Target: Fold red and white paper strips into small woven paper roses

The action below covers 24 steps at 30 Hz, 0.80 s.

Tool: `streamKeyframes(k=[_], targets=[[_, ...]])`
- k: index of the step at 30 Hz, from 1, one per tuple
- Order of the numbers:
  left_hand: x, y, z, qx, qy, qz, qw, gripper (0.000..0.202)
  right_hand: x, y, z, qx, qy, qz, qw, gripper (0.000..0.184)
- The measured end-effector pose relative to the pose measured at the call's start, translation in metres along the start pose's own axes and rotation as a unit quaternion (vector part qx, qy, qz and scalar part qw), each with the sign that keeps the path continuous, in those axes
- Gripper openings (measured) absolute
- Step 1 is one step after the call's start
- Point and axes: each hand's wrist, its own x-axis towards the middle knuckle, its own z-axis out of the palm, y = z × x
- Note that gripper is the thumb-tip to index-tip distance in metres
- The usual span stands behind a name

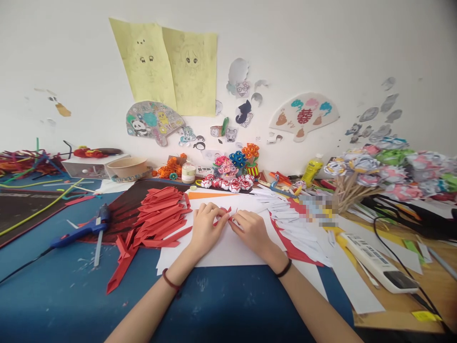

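Over the white paper sheets (224, 255), my left hand (207, 227) and my right hand (252, 231) meet with their fingertips almost touching. Both pinch a small piece of folded red paper (229, 209), most of it hidden by the fingers. Left of my left hand lies a heap of folded red paper strips (159, 214). Beside my right hand, folded white paper strips (285, 214) are spread in an overlapping row, partly on red paper.
A blue glue gun (84, 232) rests at the left with its cord. On the right lie a white power strip (380, 262) and a bunch of paper flowers (371, 171). Finished red-and-white flowers (228, 183) and a yellow bottle (313, 170) stand along the wall.
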Motion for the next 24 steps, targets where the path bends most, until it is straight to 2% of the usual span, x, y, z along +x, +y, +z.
streamKeyframes(k=[3, 11, 20, 24], targets=[[0.000, 0.003, -0.002, 0.018, -0.001, 0.004, 1.000, 0.015, 0.000, -0.002, 0.002, -0.003, 0.010, -0.033, 0.999, 0.025], [0.004, -0.004, -0.004, 0.006, 0.015, -0.015, 1.000, 0.012, 0.001, -0.007, 0.006, 0.066, 0.022, -0.034, 0.997, 0.021], [0.005, -0.006, -0.006, 0.005, -0.003, -0.070, 0.998, 0.014, 0.000, -0.009, 0.008, 0.078, 0.017, -0.004, 0.997, 0.017], [0.006, -0.002, -0.003, 0.057, 0.005, -0.059, 0.997, 0.012, 0.000, -0.009, 0.012, 0.069, -0.026, 0.036, 0.997, 0.017]])
